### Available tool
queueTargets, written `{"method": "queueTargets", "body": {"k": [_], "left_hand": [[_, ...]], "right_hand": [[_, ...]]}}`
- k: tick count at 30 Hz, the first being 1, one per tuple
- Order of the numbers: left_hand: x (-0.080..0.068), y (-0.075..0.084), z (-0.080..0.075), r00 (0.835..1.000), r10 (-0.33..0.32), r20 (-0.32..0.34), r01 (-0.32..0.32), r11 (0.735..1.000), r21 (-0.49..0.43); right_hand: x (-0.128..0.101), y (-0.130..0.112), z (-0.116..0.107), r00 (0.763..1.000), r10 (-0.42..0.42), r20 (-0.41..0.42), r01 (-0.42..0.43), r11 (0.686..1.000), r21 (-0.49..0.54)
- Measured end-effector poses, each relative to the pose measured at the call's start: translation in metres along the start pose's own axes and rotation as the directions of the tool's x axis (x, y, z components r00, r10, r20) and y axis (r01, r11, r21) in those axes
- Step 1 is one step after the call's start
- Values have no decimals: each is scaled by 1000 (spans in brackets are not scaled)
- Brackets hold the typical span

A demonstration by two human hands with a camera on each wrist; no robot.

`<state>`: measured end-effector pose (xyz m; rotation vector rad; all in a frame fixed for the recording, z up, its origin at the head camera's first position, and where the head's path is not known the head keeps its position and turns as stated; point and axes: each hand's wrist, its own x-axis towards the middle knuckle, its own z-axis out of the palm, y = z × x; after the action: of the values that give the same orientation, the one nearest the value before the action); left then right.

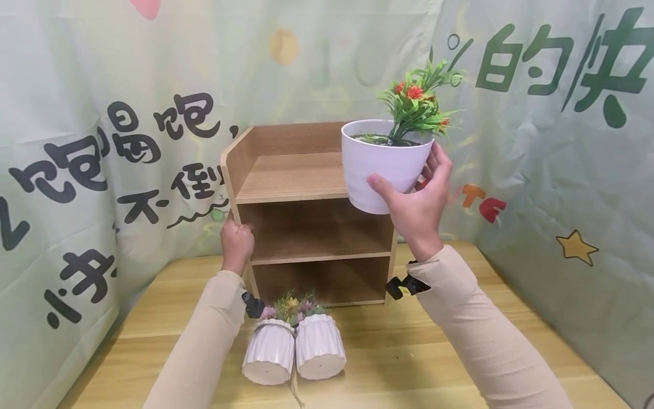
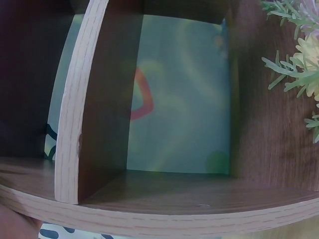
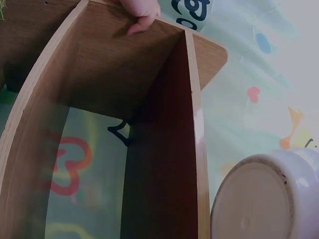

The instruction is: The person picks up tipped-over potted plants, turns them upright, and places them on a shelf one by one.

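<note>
In the head view, a white pot with an orange-flowered artificial plant point(image 1: 390, 162) is held in the air by the right hand point(image 1: 416, 207), whose fingers and thumb are wrapped around the pot's lower wall. The pot is just in front of the right end of the top shelf of the wooden shelf unit point(image 1: 293, 176), not yet resting on it. The left front edge of the unit is gripped by the left hand point(image 1: 236, 241) with curled fingers. Two small ribbed white pots point(image 1: 293, 349) are lying on their sides on the wooden table point(image 1: 460, 363), near its front edge, so the placing seems only started.

In the left wrist view, only the shelf boards point(image 2: 75, 124) and some plant leaves point(image 2: 299, 55) are seen; the hand itself is hardly shown.

In the right wrist view, the pot's flat base point(image 3: 254, 199) is seen beside the unit's side panel point(image 3: 197, 124), clear of the shelves.
</note>
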<state>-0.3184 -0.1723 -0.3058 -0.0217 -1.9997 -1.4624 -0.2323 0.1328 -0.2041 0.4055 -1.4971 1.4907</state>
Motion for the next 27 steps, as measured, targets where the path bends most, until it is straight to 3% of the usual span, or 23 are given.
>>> {"method": "queueTargets", "body": {"k": [7,18,27], "left_hand": [[0,1,3,1000,-10,14,10,1000,-3],[2,-2,0,1000,6,-8,-6,1000,-7],[0,0,1,1000,6,-2,-6,1000,2]], "right_hand": [[3,4,6,998,32,-45,-32,999,4],[6,10,24,997,1,-72,-3,1000,-22],[4,19,31,994,-65,-85,51,987,-155]]}}
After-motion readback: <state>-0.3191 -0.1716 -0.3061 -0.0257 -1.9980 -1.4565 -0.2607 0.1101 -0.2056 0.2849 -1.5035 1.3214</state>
